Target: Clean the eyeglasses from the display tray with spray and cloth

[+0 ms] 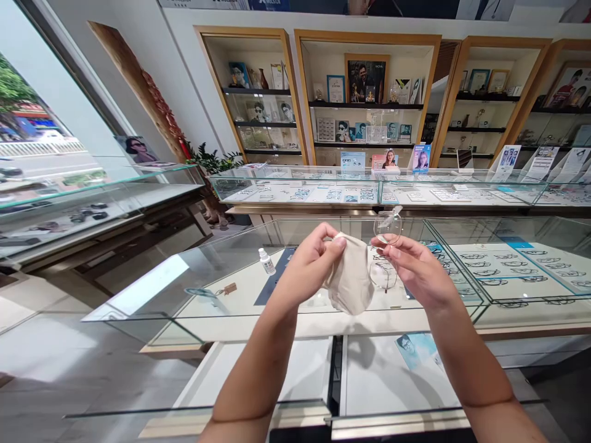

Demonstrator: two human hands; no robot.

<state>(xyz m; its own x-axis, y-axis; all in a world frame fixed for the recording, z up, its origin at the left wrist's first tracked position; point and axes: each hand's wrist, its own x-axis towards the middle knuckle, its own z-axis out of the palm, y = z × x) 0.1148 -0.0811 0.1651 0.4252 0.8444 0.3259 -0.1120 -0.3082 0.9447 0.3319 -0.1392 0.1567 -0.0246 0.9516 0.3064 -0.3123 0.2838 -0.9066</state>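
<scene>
My left hand point(308, 263) is closed on a beige cleaning cloth point(351, 281), which hangs down between my hands. My right hand point(415, 267) pinches a pair of rimless glasses point(386, 249) by the bridge, one clear lens above my fingers and the other below them. The cloth touches the lower lens. Both hands are raised above a glass display counter point(231, 271).
A small white dropper bottle point(266, 261) stands on the counter to the left. More glass cases with rows of spectacle frames point(498, 271) lie right and behind point(323, 194). Wooden wall shelves point(364, 92) hold pictures. A window point(28, 135) is at left.
</scene>
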